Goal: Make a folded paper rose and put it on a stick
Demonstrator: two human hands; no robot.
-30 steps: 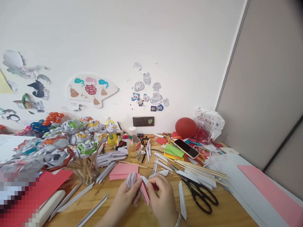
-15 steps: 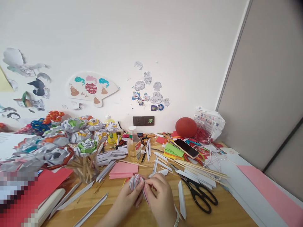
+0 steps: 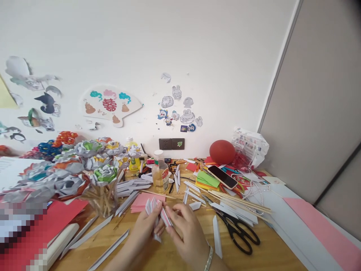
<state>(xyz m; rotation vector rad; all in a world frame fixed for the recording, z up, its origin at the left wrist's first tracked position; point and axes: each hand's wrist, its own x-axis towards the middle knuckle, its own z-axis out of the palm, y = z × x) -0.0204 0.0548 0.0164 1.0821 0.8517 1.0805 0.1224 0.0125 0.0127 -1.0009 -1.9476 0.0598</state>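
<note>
A bundle of folded white and pink paper [image 3: 165, 217] is between my two hands, above the front of the wooden table. My left hand [image 3: 152, 218] closes around its left part, thumb on top, with pleated ends sticking up past the fingers. My right hand [image 3: 182, 224] pinches the right side of the same paper between thumb and fingers. Just behind the hands lies a stack of pink paper squares [image 3: 141, 203]. White folded paper strips [image 3: 194, 205] lie close to my right hand. Black-handled scissors [image 3: 242, 233] rest farther right.
Paper flowers [image 3: 104, 174] stand in a clear container at left. Behind the hands are a glue bottle [image 3: 160, 175] and a yellow bottle [image 3: 134, 162]. Wooden sticks [image 3: 239, 200], a phone [image 3: 222, 177], green paper [image 3: 207, 179] and a red balloon [image 3: 222, 151] are at right.
The folded paper has turned and its pleats have spread wider. My left hand has shifted slightly left, and the right hand's fingers have opened out along the paper's right side.
</note>
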